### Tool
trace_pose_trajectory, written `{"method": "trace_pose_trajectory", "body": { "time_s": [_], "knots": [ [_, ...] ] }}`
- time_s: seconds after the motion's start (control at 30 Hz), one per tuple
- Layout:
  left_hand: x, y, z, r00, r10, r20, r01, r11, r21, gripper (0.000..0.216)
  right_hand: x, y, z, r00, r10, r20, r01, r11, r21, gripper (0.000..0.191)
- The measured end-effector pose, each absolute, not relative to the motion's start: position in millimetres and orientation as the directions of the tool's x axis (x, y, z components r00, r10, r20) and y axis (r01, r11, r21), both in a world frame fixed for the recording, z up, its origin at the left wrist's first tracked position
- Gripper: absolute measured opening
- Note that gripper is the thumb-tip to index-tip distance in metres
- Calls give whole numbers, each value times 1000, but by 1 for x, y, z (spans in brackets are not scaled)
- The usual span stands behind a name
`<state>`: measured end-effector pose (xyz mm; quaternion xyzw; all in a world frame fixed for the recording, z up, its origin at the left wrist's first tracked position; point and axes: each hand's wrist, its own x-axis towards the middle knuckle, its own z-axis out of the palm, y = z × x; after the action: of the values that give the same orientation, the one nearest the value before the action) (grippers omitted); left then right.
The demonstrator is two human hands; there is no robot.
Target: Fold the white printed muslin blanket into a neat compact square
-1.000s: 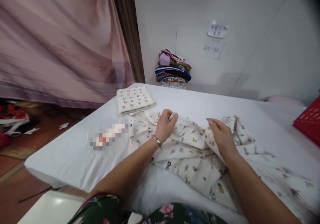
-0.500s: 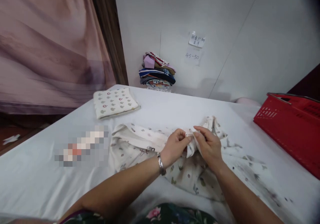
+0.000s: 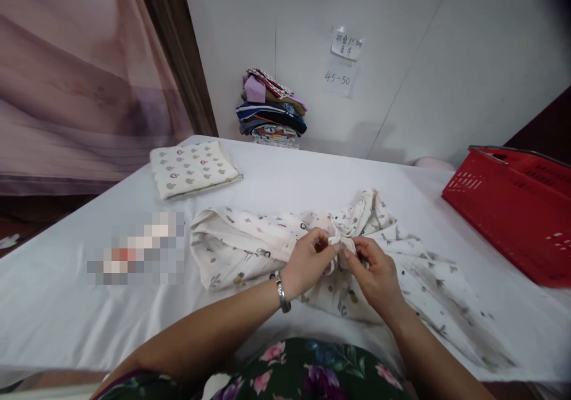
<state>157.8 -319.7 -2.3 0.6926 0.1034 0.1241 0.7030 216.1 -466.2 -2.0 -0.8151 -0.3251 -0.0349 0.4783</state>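
Observation:
A white cloth with small plant prints [image 3: 250,239] lies rumpled across the table in front of me; its exact kind I cannot make out. My left hand [image 3: 312,260], with a silver bracelet at the wrist, pinches a gathered edge near the cloth's middle. Close beside it, my right hand [image 3: 375,272] grips the same edge between thumb and fingers. Folds bunch up just beyond my fingers, and the fabric spreads out to both sides, its right end trailing toward the table's front edge.
A folded cream cloth with grey and red prints [image 3: 194,171] lies at the back left. Nearer is a pixelated patch [image 3: 134,248]. On the right stands a red plastic basket [image 3: 504,210]. Folded fabrics [image 3: 272,112] are stacked by the wall, below paper notes [image 3: 341,79]. The table [image 3: 312,165] has a white cover.
My view has tilted down slightly. My right fingers have come down and closed on the cloth edge near my left hand. The bunched piece between the hands has changed shape.

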Motion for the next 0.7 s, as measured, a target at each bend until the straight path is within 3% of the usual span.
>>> {"method": "trace_pose_trajectory", "body": {
  "time_s": [0.13,0.4,0.5,0.6,0.7],
  "knots": [
    [154,-324,-7,948,305,92,-56,-122,991,17,208,-468,0,762,518,389,602,-345,-720,17],
    [145,-330,0,967,250,-43,26,72,997,11,189,-475,-16,617,567,545,786,-410,-464,40],
    [141,-333,4,975,220,-42,26,72,997,11,190,-477,-25,570,559,602,820,-428,-379,40],
    [138,-337,5,979,205,17,-11,-29,1000,13,195,-477,-30,557,536,634,829,-407,-384,36],
    [136,-335,8,988,150,42,-21,-138,990,17,198,-478,-31,594,528,606,803,-355,-478,33]
  ]
}}
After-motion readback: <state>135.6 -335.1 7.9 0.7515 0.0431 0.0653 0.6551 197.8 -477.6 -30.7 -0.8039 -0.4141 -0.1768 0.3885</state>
